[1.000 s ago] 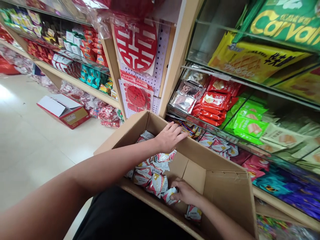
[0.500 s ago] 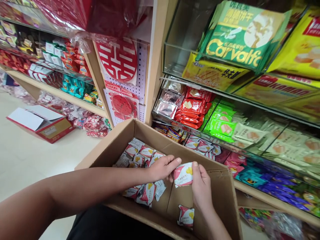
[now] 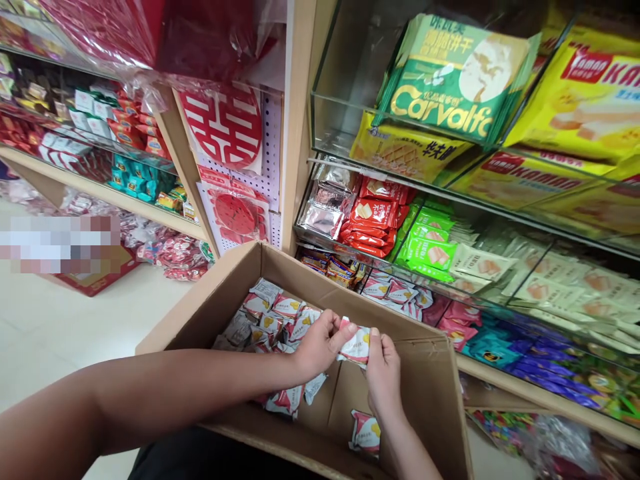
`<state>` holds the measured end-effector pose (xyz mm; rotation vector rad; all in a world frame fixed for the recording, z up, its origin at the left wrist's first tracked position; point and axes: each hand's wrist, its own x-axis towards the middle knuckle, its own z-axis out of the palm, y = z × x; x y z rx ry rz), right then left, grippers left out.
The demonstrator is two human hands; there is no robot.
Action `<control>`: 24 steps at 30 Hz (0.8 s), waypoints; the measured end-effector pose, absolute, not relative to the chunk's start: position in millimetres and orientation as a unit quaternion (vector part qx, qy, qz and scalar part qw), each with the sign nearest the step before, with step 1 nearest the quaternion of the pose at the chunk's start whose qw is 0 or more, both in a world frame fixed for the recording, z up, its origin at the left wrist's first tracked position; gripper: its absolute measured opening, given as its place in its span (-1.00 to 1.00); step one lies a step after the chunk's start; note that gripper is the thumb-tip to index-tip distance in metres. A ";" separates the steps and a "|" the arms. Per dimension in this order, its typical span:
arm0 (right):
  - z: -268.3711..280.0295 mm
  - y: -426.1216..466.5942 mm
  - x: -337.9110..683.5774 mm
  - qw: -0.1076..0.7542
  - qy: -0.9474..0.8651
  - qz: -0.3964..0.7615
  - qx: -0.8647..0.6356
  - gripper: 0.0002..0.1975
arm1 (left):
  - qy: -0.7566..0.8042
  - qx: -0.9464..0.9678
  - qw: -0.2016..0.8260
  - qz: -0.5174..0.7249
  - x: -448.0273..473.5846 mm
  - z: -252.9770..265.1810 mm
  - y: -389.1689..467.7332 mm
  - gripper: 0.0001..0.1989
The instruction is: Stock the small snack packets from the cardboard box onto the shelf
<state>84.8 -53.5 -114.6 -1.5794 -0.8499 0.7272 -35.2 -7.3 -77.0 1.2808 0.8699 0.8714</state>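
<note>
Shop shelves [image 3: 301,100] stand behind a carton [image 3: 425,380]; above its loose packets [image 3: 287,307], the left hand [image 3: 319,343] and right hand [image 3: 384,373], fingers closed, pinch one packet [image 3: 356,345] by opposite ends, perhaps to hold it flat

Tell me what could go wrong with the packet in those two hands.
First, the small packet is pinched near its ends by the left hand and right hand, so it might slip and drop into the cardboard box beneath. Second, if both hands pull or squeeze hard, its thin wrapper could tear. Third, dropped there, it might get mixed up with the similar loose packets.
</note>
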 end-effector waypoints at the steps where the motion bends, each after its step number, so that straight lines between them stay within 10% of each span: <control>1: -114.2 -53.3 83.8 0.567 -0.360 0.302 -0.677 -0.61 | 0.386 0.555 0.628 0.385 -34.9 -75.8 -5.0 -0.59; 20: -85.2 -74.3 82.7 0.564 -0.403 0.383 -0.610 -0.43 | 0.356 0.750 0.456 0.320 -44.3 -57.2 12.6 -0.79; 24: -73.6 -84.3 111.1 0.506 -0.514 0.275 -0.636 -0.67 | 0.304 0.842 0.337 0.291 -55.1 -39.8 25.7 -0.82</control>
